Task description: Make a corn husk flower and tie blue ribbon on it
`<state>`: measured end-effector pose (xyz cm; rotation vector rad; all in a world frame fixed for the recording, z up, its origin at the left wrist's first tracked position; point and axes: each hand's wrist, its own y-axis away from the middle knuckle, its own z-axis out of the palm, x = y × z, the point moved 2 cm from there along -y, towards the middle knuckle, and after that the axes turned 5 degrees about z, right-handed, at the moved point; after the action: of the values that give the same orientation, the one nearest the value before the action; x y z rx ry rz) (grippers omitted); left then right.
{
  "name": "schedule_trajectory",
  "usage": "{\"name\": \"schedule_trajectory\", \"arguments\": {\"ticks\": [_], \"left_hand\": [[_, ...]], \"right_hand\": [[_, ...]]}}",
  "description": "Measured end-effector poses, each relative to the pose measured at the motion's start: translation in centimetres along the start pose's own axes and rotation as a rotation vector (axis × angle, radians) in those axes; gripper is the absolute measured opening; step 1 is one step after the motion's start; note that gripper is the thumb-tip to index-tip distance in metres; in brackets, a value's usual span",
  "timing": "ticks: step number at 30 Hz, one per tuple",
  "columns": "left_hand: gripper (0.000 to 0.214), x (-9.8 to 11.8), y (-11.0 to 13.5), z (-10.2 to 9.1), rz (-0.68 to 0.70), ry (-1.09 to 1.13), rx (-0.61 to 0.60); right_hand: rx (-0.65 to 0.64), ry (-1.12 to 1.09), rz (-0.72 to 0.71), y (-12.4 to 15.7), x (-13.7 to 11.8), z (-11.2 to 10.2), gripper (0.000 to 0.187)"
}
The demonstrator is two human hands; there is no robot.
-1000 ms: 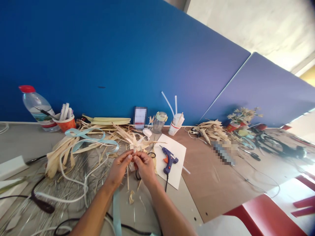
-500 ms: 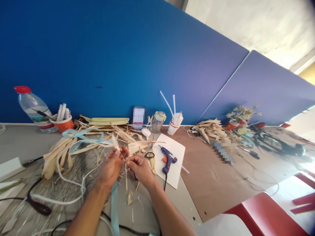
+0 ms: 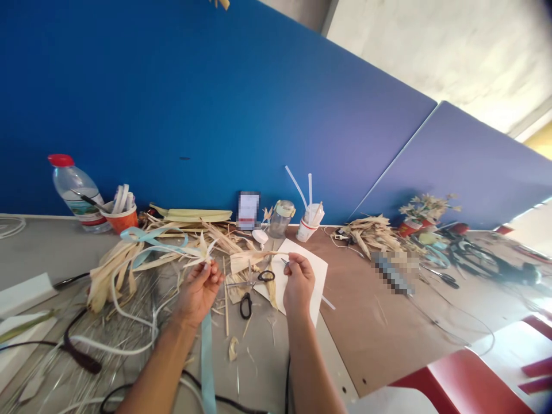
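Husk flower [image 3: 202, 252]: pinched in my left fingers [image 3: 207, 271] | glue gun [image 3: 284, 261]: gripped in my right fingers [image 3: 297, 265], on paper [image 3: 319, 275]

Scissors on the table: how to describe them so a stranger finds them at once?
Below the blue partition, on the grey table, look between the left hand and right hand. The scissors lie there; only they have black loop handles among pale husk strips.

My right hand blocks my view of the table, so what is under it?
Under the right hand lies a white paper sheet on the table. A thin blue tip pokes out past the fingers; what it belongs to is covered by the hand.
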<state>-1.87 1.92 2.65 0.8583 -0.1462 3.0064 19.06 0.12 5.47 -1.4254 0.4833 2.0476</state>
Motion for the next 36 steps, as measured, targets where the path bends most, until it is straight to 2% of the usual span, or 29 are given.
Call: {"name": "schedule_trajectory", "arguments": {"ticks": [3, 6, 10, 12, 14, 17, 21, 25, 28, 31, 36], "left_hand": [[0.014, -0.2, 0.2, 0.2, 0.013, -0.047, 0.009], [0.016, -0.2, 0.3, 0.4, 0.016, -0.043, 0.016], [0.016, -0.1, 0.6, 0.8, -0.021, -0.025, -0.025], [0.015, -0.1, 0.9, 1.0, -0.061, -0.016, -0.065], [0.016, -0.2, 1.2, 1.0, -0.12, -0.009, -0.113], [0.02, -0.4, 1.7, 0.8, -0.205, -0.011, -0.176], [0.022, -0.6, 2.1, 0.5, -0.265, -0.018, -0.218], [0.024, -0.4, 2.3, 1.1, -0.293, -0.022, -0.253], [0.022, -0.3, 2.4, 1.7, -0.325, -0.067, -0.293], [0.026, -0.4, 2.3, 1.6, -0.337, -0.083, -0.269], [0.028, -0.8, 2.2, 1.1, -0.338, -0.097, -0.26]], "right_hand": [[-0.127, 0.105, -0.006, 1.1, -0.9, 1.0, 0.016], [-0.223, 0.217, 0.011, 1.8, -1.6, 2.2, 0.025], [-0.331, 0.361, -0.025, 1.1, -1.6, 4.5, 0.03], [-0.443, 0.475, -0.066, 0.3, -1.0, 6.5, 0.026], [-0.642, 0.692, -0.142, -0.2, -0.1, 9.2, 0.021], [-0.907, 1.069, -0.311, -0.4, 1.7, 13.4, 0.025], [-1.098, 1.182, -0.371, 0.0, 3.8, 18.4, 0.023], [-1.279, 1.319, -0.442, 0.8, 5.8, 22.0, 0.023], [-1.356, 1.463, -0.487, 1.3, 7.4, 23.3, 0.023], [-1.388, 1.547, -0.523, 1.5, 8.6, 23.6, 0.025], [-1.315, 1.473, -0.543, 1.3, 8.5, 23.2, 0.025]]}}
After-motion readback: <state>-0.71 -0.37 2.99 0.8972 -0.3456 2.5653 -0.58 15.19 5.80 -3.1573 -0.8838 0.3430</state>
